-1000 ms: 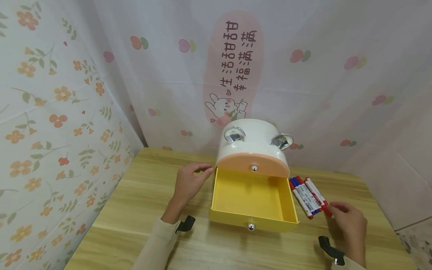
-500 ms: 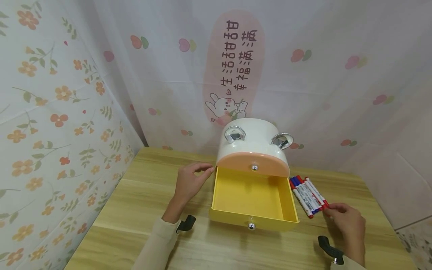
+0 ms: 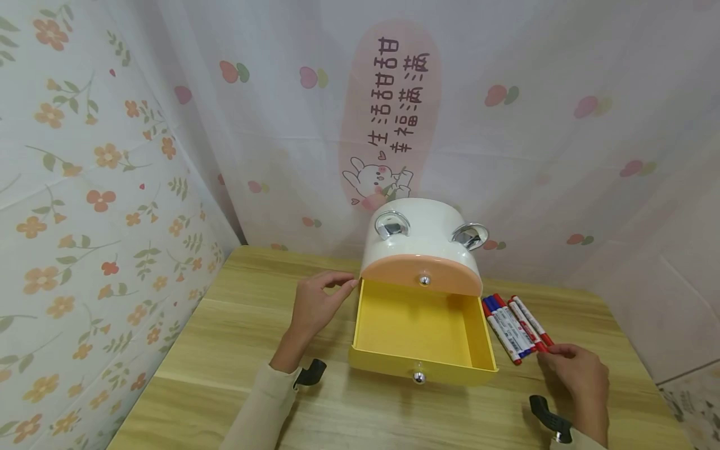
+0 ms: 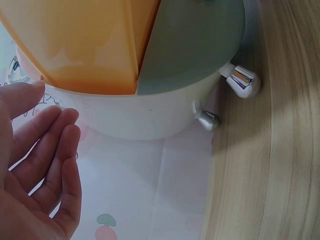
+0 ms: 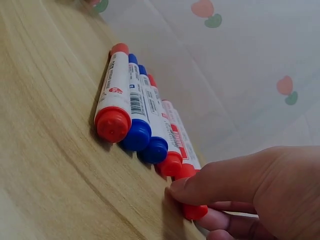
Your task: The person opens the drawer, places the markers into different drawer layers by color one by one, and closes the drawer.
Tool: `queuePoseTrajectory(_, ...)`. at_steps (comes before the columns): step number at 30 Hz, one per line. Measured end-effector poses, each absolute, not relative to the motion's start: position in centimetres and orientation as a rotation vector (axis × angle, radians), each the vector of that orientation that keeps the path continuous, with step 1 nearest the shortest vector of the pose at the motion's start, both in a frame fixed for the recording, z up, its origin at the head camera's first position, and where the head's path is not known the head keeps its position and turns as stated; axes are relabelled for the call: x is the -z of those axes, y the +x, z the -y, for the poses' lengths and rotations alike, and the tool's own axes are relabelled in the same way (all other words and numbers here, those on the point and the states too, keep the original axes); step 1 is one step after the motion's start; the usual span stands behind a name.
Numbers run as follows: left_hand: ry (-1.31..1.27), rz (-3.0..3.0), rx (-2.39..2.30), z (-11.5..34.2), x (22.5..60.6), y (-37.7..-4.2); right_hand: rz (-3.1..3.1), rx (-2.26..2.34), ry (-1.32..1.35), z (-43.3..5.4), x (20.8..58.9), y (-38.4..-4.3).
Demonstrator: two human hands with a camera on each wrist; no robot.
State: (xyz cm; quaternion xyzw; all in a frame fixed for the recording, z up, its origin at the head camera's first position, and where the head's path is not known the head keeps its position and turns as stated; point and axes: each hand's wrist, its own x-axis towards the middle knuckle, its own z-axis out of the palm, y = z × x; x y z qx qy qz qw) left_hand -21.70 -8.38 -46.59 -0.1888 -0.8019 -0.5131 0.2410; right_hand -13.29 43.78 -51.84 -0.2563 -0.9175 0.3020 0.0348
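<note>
A white animal-shaped storage box (image 3: 419, 219) with silver eye-like parts and a peach front stands at the back; its lower yellow drawer (image 3: 413, 325) is pulled out. My left hand (image 3: 317, 303) is at the box's left side, thumb tip right at the edge, fingers loosely bent and holding nothing in the left wrist view. Right of the drawer, several red and blue capped markers (image 3: 512, 328) lie side by side. My right hand (image 3: 579, 369) pinches the capped end of a red marker (image 5: 195, 211) at the row's right end, between thumb and fingers.
The wooden table (image 3: 225, 362) runs up to a printed cloth backdrop (image 3: 281, 156). A floral cloth (image 3: 101, 219) hangs along the left. A round silver knob (image 3: 419, 377) sticks out from the drawer front, and another from the peach front above.
My right hand has shifted slightly left and a red marker that stuck out toward me has moved in closer to line with the others. My left hand stays in place.
</note>
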Motion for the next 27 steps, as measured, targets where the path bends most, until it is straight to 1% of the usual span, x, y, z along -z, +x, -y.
queuePoseTrajectory(19,-0.517,2.202,1.409,8.23,46.55,-21.53,2.821,-0.924,-0.803,-43.74,52.26,-13.21)
queuePoseTrajectory(27,-0.517,2.213,1.406,8.32,46.57,-21.53,2.819,-0.977,-0.824,-43.83,51.49,-13.33)
